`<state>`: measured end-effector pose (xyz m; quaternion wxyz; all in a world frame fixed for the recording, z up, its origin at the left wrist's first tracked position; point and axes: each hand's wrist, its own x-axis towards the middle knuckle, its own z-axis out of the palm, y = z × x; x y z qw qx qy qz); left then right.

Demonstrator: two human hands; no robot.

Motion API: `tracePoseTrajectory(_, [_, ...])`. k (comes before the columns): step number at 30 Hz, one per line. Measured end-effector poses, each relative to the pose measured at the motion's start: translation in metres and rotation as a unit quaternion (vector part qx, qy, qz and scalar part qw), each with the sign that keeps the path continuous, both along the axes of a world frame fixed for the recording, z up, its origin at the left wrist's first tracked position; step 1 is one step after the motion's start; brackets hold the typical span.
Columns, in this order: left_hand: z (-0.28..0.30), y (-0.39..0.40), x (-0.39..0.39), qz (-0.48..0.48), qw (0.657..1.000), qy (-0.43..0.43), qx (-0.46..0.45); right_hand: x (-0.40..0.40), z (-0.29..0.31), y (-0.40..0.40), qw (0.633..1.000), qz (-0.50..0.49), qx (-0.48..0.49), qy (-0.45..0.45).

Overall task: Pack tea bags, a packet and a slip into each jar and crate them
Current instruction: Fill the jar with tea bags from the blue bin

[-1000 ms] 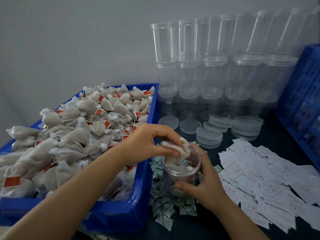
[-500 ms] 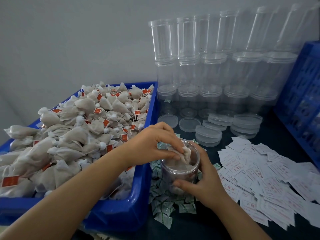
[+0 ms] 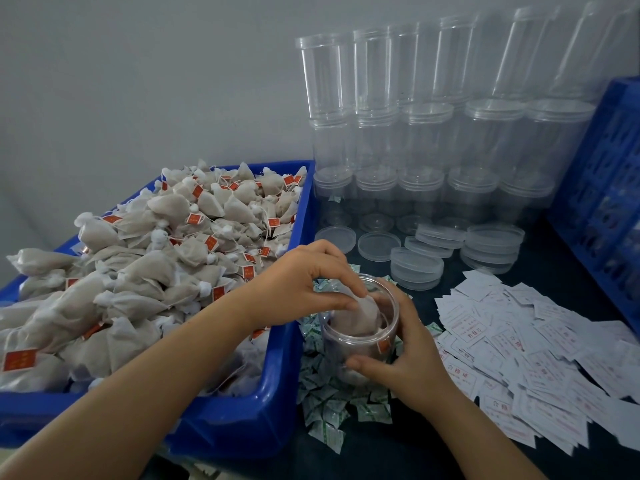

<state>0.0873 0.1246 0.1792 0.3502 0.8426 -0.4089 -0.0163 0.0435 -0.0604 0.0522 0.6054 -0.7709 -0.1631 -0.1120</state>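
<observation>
A clear plastic jar (image 3: pixel 360 337) stands open on the dark table, on a heap of small green-and-white packets (image 3: pixel 329 407). My right hand (image 3: pixel 412 362) grips the jar's side from the right. My left hand (image 3: pixel 308 285) is over the jar's mouth, its thumb and fingers pinching a tea bag (image 3: pixel 360 317) that sits partly inside. More tea bags fill the jar below it. A blue bin (image 3: pixel 277 386) at the left is heaped with tea bags (image 3: pixel 145 268) bearing red tags. White printed slips (image 3: pixel 540 344) lie spread at the right.
Stacks of empty clear jars (image 3: pixel 426 133) stand against the wall at the back. Loose clear lids (image 3: pixel 419 268) lie in front of them. A blue crate (image 3: pixel 602 195) stands at the far right edge.
My left hand has pushed the tea bag lower into the jar's mouth. My right hand has kept its hold on the jar.
</observation>
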Motion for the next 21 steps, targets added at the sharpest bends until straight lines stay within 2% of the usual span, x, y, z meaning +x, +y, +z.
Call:
tracePoseTrajectory(8, [-0.001,0.002,0.001,0.01,1.0,-0.006,-0.01,-0.002,0.002,0.001,1.0,0.003,0.018,-0.005])
tracePoseTrajectory(16, [0.002,0.008,0.006,0.122,0.985,-0.024,-0.12,-0.004,0.024,-0.017,0.998,-0.035,0.048,-0.015])
tracePoseTrajectory(19, [-0.004,0.007,0.011,0.138,0.988,0.002,-0.074,-0.008,0.032,-0.037,0.996,-0.065,0.053,-0.021])
tracePoseTrajectory(21, [-0.008,0.004,0.015,0.125,0.992,0.004,0.022,-0.014,0.033,-0.05,0.994,-0.086,0.061,-0.022])
